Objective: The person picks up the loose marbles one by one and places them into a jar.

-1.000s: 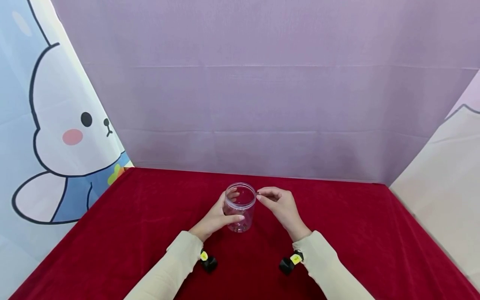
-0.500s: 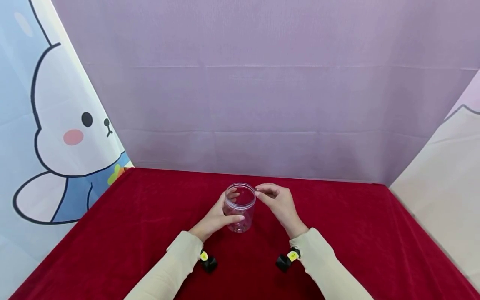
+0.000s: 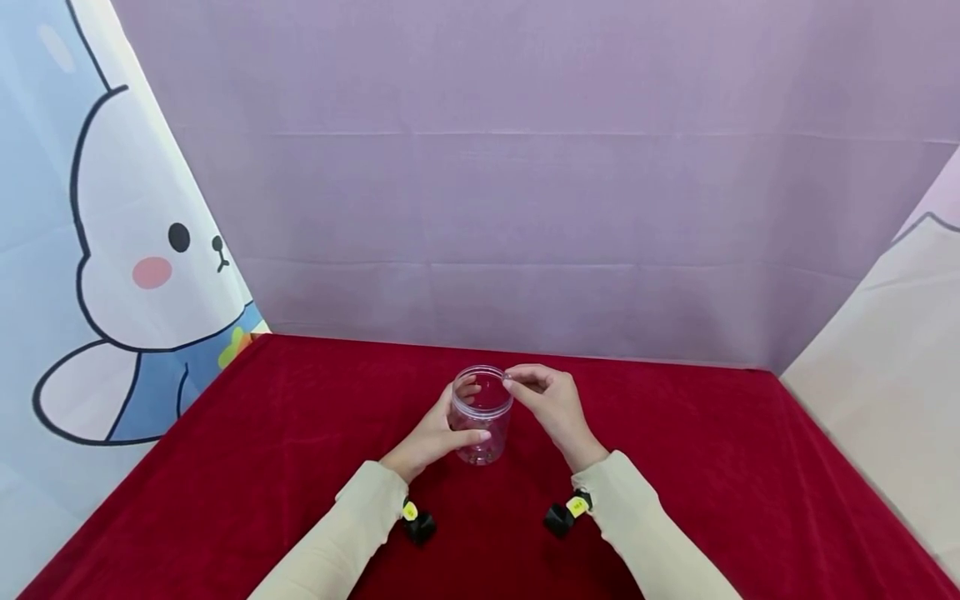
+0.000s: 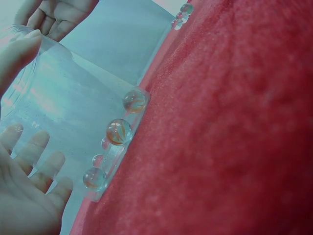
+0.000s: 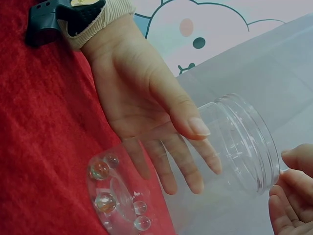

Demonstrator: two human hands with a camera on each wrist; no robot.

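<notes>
My left hand (image 3: 431,435) grips a clear plastic jar (image 3: 497,423) from its left side, thumb in front and fingers behind. The jar is lidless and upright on the red cloth. Several glass marbles (image 4: 119,131) with coloured swirls lie on its bottom, seen through the wall in both wrist views. At the rim's right side is my right hand (image 3: 553,407), with thumb and index finger pinched close together. A tiny glint at these fingertips looks like a marble, mostly hidden by the fingers and rim. The right wrist view shows the same right hand (image 5: 292,198) beside the jar mouth.
The red cloth (image 3: 712,467) covers the table. In the left wrist view, a few small marbles (image 4: 180,17) lie on the cloth beyond the jar. A lilac curtain (image 3: 555,192) stands behind, with a cartoon print sheet (image 3: 112,292) at the left.
My right hand has moved slightly left and forward, so its fingertips now come over the jar's rim. The left hand and jar stay in place.
</notes>
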